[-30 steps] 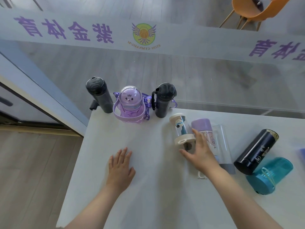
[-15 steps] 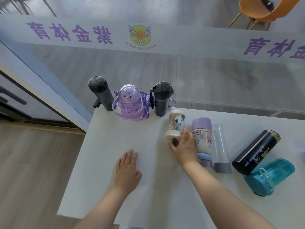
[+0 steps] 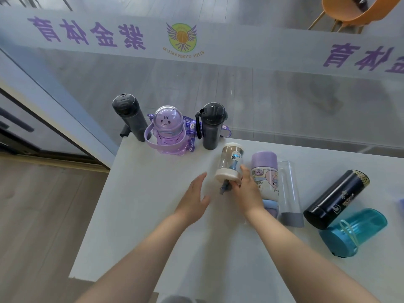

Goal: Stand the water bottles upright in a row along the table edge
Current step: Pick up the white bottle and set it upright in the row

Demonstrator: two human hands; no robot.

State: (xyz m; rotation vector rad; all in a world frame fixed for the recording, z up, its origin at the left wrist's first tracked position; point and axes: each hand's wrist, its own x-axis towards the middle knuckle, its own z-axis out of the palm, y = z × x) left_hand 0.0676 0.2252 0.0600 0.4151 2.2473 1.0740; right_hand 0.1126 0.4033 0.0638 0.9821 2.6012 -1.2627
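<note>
Three bottles stand upright along the table's far edge: a dark grey bottle (image 3: 130, 117), a purple cat-face bottle (image 3: 167, 131) and a black bottle with a strap (image 3: 211, 125). A small clear bottle with cream ends (image 3: 230, 161) lies just in front of them. My right hand (image 3: 247, 189) grips its near end and the blue strap there. My left hand (image 3: 193, 199) hovers open just left of it. Lying to the right are a lilac cartoon bottle (image 3: 265, 178), a clear tube bottle (image 3: 288, 189), a black flask (image 3: 337, 199) and a teal bottle (image 3: 352, 229).
The white table (image 3: 140, 215) ends at a glass wall with purple lettering along its far side. Its left edge drops to a wooden floor (image 3: 43, 215). An orange chair (image 3: 349, 12) stands beyond the glass.
My left hand lifted off the table and moved right toward the small clear bottle. My right hand shifted from the lilac bottle to the clear bottle's near end.
</note>
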